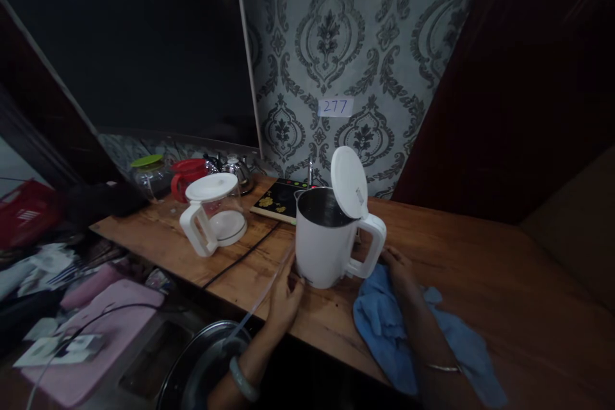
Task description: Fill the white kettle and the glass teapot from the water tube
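A white electric kettle [321, 253] stands upright on the wooden table, its round lid [348, 182] raised and its steel inside showing. My left hand [284, 298] is curled against the lower left side of the kettle, thumb at the base. Close by that hand, a clear tube [259, 298] slants down into a dark-rimmed basin [214, 333] below the table edge. To the right of the kettle's handle, my right hand [401, 272] has its fingers bent over a bunched blue cloth [382, 320]; part of its grip is hidden. More blue cloth spreads right of that forearm.
A glass jug [214, 211] with white lid and handle stands left. Behind are a black cooktop [276, 198], a metal teapot [237, 173], a red-lidded jug [188, 174] and a green-lidded jar [150, 176]. A black cord [240, 256] crosses the table. Patterned wall behind.
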The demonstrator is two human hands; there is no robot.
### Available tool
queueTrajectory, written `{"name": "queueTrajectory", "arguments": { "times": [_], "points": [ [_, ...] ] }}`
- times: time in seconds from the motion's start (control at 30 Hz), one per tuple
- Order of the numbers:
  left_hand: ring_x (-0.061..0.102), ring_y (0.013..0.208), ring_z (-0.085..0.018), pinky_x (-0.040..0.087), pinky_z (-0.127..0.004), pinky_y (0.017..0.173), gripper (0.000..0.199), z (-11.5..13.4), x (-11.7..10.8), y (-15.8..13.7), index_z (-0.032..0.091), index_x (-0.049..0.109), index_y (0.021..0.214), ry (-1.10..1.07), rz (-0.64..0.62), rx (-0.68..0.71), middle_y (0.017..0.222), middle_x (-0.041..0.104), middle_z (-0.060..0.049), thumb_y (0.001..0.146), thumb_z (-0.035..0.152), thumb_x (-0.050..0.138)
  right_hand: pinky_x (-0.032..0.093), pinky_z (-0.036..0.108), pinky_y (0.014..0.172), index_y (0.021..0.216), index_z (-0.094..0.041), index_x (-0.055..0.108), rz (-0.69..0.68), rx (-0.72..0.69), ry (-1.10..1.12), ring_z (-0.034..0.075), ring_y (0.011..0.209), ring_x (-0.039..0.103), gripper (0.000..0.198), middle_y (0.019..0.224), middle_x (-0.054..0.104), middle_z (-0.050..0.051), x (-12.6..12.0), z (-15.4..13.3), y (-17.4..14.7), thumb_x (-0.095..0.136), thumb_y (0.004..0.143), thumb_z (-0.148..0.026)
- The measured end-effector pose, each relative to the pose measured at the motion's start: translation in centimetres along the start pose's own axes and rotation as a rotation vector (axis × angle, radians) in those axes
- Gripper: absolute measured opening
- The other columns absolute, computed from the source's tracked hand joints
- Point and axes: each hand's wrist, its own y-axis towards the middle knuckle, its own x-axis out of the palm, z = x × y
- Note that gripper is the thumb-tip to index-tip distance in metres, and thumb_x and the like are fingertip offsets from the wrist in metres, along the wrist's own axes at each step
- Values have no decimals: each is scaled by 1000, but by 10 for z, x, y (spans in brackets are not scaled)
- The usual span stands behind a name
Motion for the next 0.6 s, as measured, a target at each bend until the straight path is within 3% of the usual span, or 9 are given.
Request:
{"name": "queueTrajectory", "arguments": {
  "times": [0.17, 0.43, 0.6],
  "points": [
    [66, 100, -25, 53, -40, 89, 65, 4, 1, 0, 15, 56, 143, -6, 0, 10, 144, 59, -17, 82, 38, 62, 54, 34, 67, 64, -23, 73, 25, 1, 3, 22, 66, 67, 41, 68, 74, 3, 1, -1, 0, 87, 46, -58],
    [63, 114, -29, 51, -42, 96, 65, 2, 1, -1, 18, 57, 142, 1, 14, 16, 140, 62, -15, 83, 44, 63, 55, 35, 67, 68, -24, 74, 11, 1, 3, 24, 68, 68, 41, 71, 76, 3, -1, 2, 1, 86, 49, -58],
    [65, 98, -25, 53, -40, 87, 66, 4, 0, 0, 18, 56, 143, -5, -9, -6, 134, 66, -14, 82, 42, 64, 54, 35, 68, 66, -24, 73, 5, 0, 19, 23, 66, 67, 40, 70, 75, 3, -1, 6, 2, 87, 49, -57]
  ]
}}
